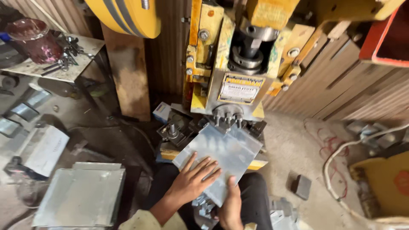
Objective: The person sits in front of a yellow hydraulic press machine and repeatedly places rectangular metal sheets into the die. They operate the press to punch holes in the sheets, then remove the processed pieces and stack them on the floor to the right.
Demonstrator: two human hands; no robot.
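Head view, only one I've got.

Metal sheet [219,155] lies flat on the bed of the yellow press [238,64], far edge pushed in right under the punch tooling [228,116]. It sits skewed: one corner points away toward the die, the opposite corner hangs off the near edge toward the lap. Long axis runs roughly from near-left to far-right, diagonal in frame.

Left hand [194,179]: palm down, fingers spread apart, pressing flat on the near-left part of the sheet. Not gripping, just holding it down.

Right hand [230,204]: at the near edge, thumb on top of the sheet; the other fingers go underneath, so I read it as pinched on the edge, though the underside is hidden.

Progress, my read: sheet is loaded and roughly positioned at the tooling. I can't see any punched holes or notches on the visible face, so the stroke looks not yet done on this piece.

Around it: stack of similar sheets [81,196] on the floor to the left, small scrap bits [204,208] below the hands, a cluttered side table [51,64] far left, white cable [341,170] on the right.
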